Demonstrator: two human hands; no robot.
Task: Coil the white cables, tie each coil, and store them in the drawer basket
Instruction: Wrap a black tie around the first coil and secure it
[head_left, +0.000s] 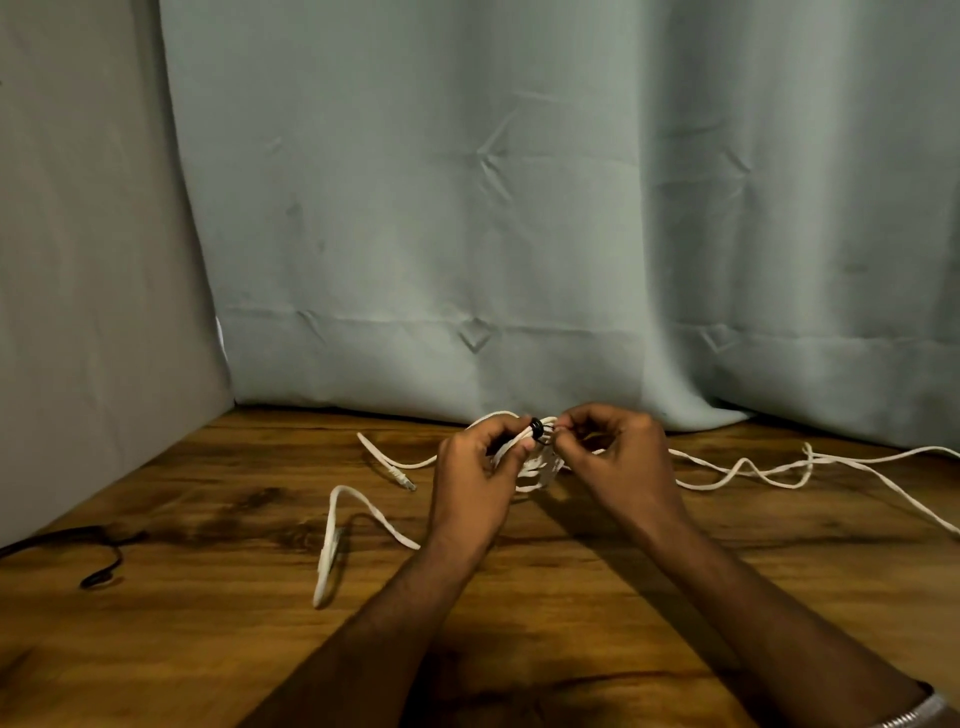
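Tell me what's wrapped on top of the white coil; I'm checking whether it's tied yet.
A black tie wraps the white coil, pinched between left hand and right hand. Fingers hide its fastening.

wooden table, grey-green curtain behind, black cable at left

Bare forearms; pale sleeve cuff at right.

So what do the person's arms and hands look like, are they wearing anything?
Both forearms are bare, with no gloves, rings or watch that I can see on the left hand or the right hand. At the bottom right corner, a bit of pale, silvery ribbed sleeve edge shows on the right arm.
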